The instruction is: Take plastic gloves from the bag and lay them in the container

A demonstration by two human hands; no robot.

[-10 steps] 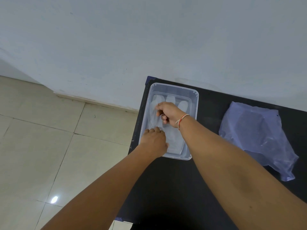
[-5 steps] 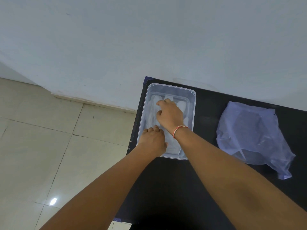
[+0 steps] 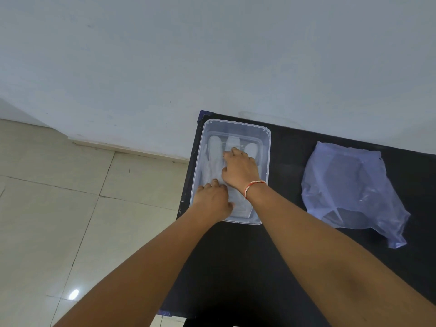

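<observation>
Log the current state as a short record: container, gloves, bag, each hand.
container: clear tub at the table's left end, near the wall
gloves: translucent plastic gloves lying flat inside
bag: bluish bag on the table, to the right, untouched
left hand: resting on the gloves' near end
right hand: pressing on the gloves, fingers toward the wall

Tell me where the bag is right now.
In the head view the bag lies on the black table, right of the container and apart from it, near the wall; neither hand touches it.
</observation>
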